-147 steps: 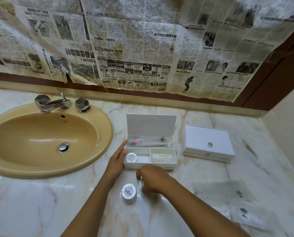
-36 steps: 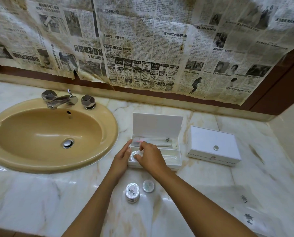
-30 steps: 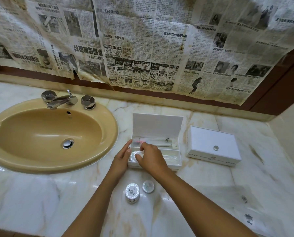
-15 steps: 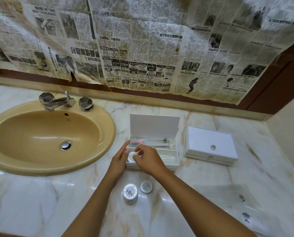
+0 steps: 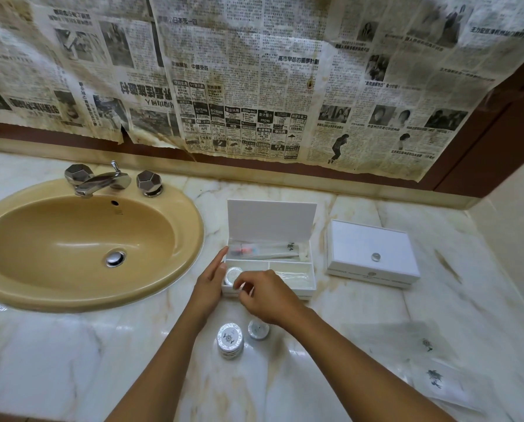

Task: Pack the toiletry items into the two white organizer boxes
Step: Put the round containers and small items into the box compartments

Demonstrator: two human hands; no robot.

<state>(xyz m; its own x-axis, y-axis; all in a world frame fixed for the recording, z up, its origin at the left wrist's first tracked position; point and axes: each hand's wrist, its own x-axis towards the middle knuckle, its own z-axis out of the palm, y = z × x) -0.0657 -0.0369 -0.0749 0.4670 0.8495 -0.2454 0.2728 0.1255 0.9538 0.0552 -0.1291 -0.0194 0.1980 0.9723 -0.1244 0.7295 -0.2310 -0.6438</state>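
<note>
The open white organizer box (image 5: 313, 280) stands mid-counter with its lid up. A toothbrush packet (image 5: 263, 251) lies in its back compartment. The front left compartment holds a round silver-wrapped disc (image 5: 232, 274), and the front right one a clear packet (image 5: 291, 274). My left hand (image 5: 209, 281) rests with straight fingers against the box's left side. My right hand (image 5: 263, 296) hovers over the box's front edge, fingers loosely curled and holding nothing, its thumb tip beside the disc. The second white box (image 5: 371, 257) sits closed to the right.
A stack of round silver discs (image 5: 230, 339) and a smaller disc (image 5: 258, 329) lie on the marble in front of the box, under my right wrist. Clear printed packets (image 5: 431, 363) lie at the right. A tan sink (image 5: 81, 245) with a chrome faucet (image 5: 97, 179) fills the left.
My right hand carried a round disc from the counter into the front left compartment, then drew back toward the box's front edge. The left hand stayed against the box.
</note>
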